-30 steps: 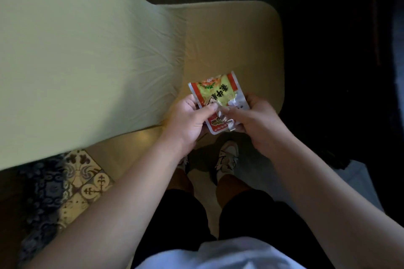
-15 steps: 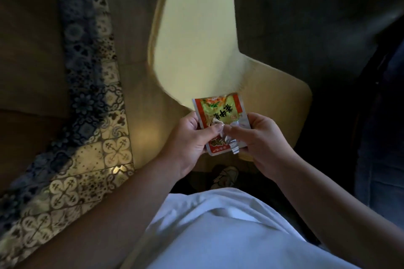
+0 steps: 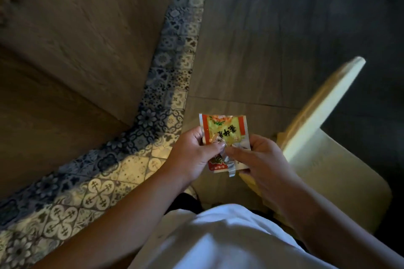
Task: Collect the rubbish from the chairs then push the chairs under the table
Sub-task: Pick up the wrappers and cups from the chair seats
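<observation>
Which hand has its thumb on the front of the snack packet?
The left hand: its thumb lies across the snack packet front. The right hand pinches the edge.

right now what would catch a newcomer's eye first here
The bright red and yellow snack packet, pinched between the left hand and the right hand at centre frame. Next, the pale yellow chair at the right, and the band of patterned tiles curving across the floor at the left.
</observation>
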